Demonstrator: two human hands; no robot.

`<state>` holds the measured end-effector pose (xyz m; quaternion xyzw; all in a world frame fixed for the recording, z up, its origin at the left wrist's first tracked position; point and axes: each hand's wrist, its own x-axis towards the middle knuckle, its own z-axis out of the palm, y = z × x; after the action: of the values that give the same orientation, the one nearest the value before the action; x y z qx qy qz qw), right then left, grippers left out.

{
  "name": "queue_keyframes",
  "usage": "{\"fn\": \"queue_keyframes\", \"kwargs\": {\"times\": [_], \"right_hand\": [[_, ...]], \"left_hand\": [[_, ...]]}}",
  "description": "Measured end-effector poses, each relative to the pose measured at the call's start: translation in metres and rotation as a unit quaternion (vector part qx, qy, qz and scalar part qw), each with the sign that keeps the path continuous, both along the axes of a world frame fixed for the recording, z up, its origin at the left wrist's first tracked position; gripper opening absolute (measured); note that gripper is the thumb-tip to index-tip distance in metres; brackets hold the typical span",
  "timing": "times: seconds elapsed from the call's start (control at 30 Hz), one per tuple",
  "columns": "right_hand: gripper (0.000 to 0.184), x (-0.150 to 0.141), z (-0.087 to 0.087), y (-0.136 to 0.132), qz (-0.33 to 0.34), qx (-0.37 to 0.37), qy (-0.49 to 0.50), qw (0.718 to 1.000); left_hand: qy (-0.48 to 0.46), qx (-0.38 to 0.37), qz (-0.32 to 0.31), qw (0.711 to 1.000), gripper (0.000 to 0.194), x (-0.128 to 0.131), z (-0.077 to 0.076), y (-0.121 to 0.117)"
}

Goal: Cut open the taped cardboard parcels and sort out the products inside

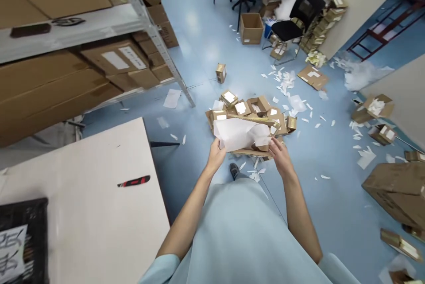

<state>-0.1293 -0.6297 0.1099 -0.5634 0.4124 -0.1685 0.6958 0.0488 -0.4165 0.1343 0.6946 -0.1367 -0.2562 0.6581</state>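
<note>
A thin white sheet of packing material [237, 134] is stretched between my hands over a heap of cardboard boxes. My left hand [216, 156] pinches its left corner, thumb on top. At the opposite end, my right hand [280, 155] is closed at the sheet's right edge, in front of some brown cardboard. Small opened boxes [258, 106] with white labels lie just beyond the sheet on the blue floor. The sheet hides part of the heap. On the white table [99, 222] to my left lies a red and black utility knife [134, 181].
Metal shelving [109, 20] loaded with cartons stands at left. A black crate [26, 239] sits on the table. Paper scraps [287, 81] litter the floor ahead. A black chair [292, 27] and an open carton [251, 29] stand farther off; a large carton [396, 191] lies at right.
</note>
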Motion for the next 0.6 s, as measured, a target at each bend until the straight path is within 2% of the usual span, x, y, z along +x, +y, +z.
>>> {"fn": "queue_keyframes", "kwargs": {"times": [0.1, 0.17, 0.23, 0.3, 0.37, 0.43, 0.5, 0.6], "right_hand": [[0.079, -0.009, 0.005, -0.058, -0.105, -0.025, -0.044, 0.993], [0.079, -0.020, 0.006, -0.093, -0.221, -0.068, -0.027, 0.972], [0.080, -0.031, 0.002, -0.121, -0.328, -0.119, 0.024, 0.937], [0.081, -0.039, -0.006, -0.136, -0.370, -0.155, 0.066, 0.914], [0.082, -0.036, -0.018, -0.139, -0.355, -0.164, 0.086, 0.916], [0.082, -0.021, -0.033, -0.129, -0.302, -0.152, 0.103, 0.935], [0.081, 0.004, -0.048, -0.110, -0.213, -0.126, 0.120, 0.961], [0.074, 0.055, -0.066, -0.073, -0.029, -0.099, 0.118, 0.988]], "left_hand": [[-0.002, -0.070, -0.059, 0.996, 0.062, 0.015, 0.008, -0.086], [0.002, -0.097, -0.073, 0.993, 0.060, 0.019, 0.010, -0.135], [0.003, -0.101, -0.073, 0.992, 0.058, 0.021, 0.007, -0.169], [0.006, -0.090, -0.071, 0.993, 0.055, 0.022, -0.002, -0.183], [0.022, -0.071, -0.066, 0.995, 0.051, 0.023, -0.017, -0.177], [0.048, -0.047, -0.049, 0.997, 0.045, 0.024, -0.036, -0.156], [0.077, -0.019, -0.009, 0.997, 0.042, 0.022, -0.055, -0.126], [0.110, 0.017, 0.073, 0.991, 0.038, 0.015, -0.077, -0.073]]}}
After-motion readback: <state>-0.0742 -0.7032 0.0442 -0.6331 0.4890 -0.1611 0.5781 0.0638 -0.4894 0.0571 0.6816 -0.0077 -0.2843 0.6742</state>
